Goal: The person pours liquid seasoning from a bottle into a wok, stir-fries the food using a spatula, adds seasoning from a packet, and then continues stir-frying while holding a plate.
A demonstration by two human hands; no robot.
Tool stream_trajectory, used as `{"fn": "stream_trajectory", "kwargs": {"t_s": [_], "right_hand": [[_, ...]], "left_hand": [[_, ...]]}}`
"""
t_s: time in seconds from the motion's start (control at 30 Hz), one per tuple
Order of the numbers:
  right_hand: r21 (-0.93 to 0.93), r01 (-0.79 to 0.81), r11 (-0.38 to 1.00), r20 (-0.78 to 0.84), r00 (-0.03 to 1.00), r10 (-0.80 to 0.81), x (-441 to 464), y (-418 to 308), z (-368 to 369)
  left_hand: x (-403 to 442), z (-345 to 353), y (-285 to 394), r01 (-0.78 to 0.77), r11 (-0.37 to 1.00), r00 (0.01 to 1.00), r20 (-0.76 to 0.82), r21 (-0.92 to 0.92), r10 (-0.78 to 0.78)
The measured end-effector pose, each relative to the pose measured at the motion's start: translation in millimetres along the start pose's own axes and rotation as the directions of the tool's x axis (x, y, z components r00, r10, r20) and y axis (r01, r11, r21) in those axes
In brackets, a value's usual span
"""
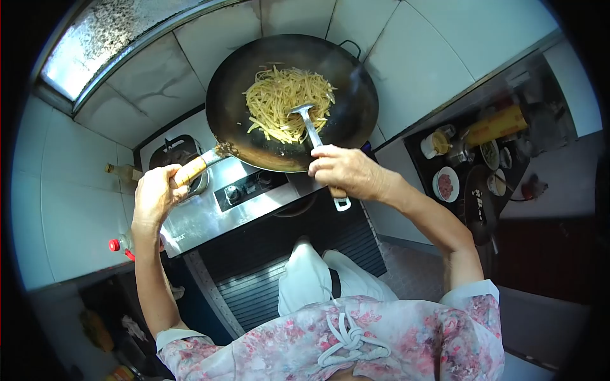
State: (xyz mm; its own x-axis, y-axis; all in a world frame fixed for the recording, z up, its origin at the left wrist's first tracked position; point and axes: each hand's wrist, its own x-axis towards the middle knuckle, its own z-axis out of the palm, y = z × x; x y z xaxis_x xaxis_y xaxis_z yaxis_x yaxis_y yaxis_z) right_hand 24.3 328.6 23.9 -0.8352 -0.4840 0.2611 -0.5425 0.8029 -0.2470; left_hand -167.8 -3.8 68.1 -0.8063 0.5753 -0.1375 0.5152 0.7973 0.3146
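Observation:
A large dark wok (229, 82) sits over the stove, with a heap of pale yellow shredded food (279, 95) in its middle. My left hand (154, 195) is wrapped round the wok's wooden handle (189, 171) at the lower left of the wok. In my right hand (346, 170) is a metal spatula (310, 127), gripped near its wooden grip. The spatula's head rests on the right part of the shredded food.
The steel stove front (210, 222) has knobs. Behind the handle is a dark burner (175, 151). On the right, a shelf holds a bowl of pinkish food (446, 184), jars and a yellow roll (495, 125). A red-capped bottle (115, 245) stands left.

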Motion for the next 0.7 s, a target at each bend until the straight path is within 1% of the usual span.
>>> {"fn": "stream_trajectory", "kwargs": {"t_s": [0.07,0.1,0.13,0.17,0.2,0.27,0.33,0.37,0.4,0.43,0.47,0.5,0.53,0.57,0.6,0.63,0.67,0.7], "right_hand": [[0.025,-0.022,0.999,0.048,0.999,0.02,-5,-8,8],[0.033,-0.049,0.998,0.038,0.998,0.047,-9,-10,13],[0.042,-0.079,0.996,0.026,0.997,0.078,-11,-13,17],[0.058,-0.113,0.992,0.012,0.994,0.112,-13,-16,16],[0.105,-0.134,0.985,-0.019,0.99,0.136,-18,-16,17],[0.106,-0.179,0.978,-0.102,0.976,0.19,-25,-20,20],[0.118,-0.237,0.964,-0.23,0.938,0.259,-40,-26,31],[0.153,-0.275,0.949,-0.286,0.907,0.309,-48,-33,30],[0.135,-0.316,0.939,-0.387,0.856,0.343,-59,-40,36],[0.187,-0.363,0.913,-0.444,0.797,0.409,-70,-51,33],[0.239,-0.394,0.888,-0.498,0.735,0.46,-79,-60,29],[0.231,-0.462,0.856,-0.54,0.671,0.507,-93,-69,36],[0.232,-0.494,0.838,-0.626,0.584,0.517,-106,-79,43],[0.275,-0.533,0.8,-0.618,0.54,0.572,-119,-91,49],[0.314,-0.567,0.761,-0.612,0.493,0.619,-134,-103,54],[0.356,-0.583,0.73,-0.577,0.477,0.662,-150,-115,65],[0.395,-0.6,0.696,-0.542,0.46,0.704,-167,-128,78],[0.438,-0.65,0.621,-0.461,0.431,0.776,-185,-143,90]], "left_hand": [[1,3,-1,-0.001,1.0,1.0,-0.012,-0.01,0.0],[1,4,-1,-0.053,0.999,0.997,-0.05,0.012,0.053],[2,1,3,-0.052,0.998,0.999,-0.012,0.044,0.052],[2,2,2,-0.076,0.994,0.996,-0.033,0.076,0.078],[2,6,-1,-0.112,0.988,0.992,-0.05,0.103,0.118],[3,9,-1,-0.117,0.982,0.992,-0.035,0.15,0.124],[3,17,-14,-0.114,0.984,0.992,-0.033,0.136,0.119],[2,22,-24,-0.139,0.979,0.987,-0.057,0.151,0.149],[0,26,-29,-0.151,0.974,0.982,-0.085,0.167,0.167],[-2,25,-25,-0.136,0.971,0.983,-0.095,0.198,0.157],[-5,25,-21,-0.11,0.967,0.984,-0.114,0.23,0.139],[-4,29,-29,-0.078,0.963,0.985,-0.129,0.258,0.114],[0,29,-35,-0.128,0.954,0.98,-0.114,0.272,0.164],[-2,30,-40,-0.151,0.953,0.973,-0.131,0.261,0.19],[-6,28,-26,-0.175,0.952,0.964,-0.155,0.25,0.218],[-12,29,-15,-0.161,0.964,0.949,-0.235,0.21,0.21],[-17,29,-1,-0.179,0.954,0.923,-0.294,0.242,0.248],[-27,28,23,-0.212,0.926,0.874,-0.363,0.311,0.322]]}}
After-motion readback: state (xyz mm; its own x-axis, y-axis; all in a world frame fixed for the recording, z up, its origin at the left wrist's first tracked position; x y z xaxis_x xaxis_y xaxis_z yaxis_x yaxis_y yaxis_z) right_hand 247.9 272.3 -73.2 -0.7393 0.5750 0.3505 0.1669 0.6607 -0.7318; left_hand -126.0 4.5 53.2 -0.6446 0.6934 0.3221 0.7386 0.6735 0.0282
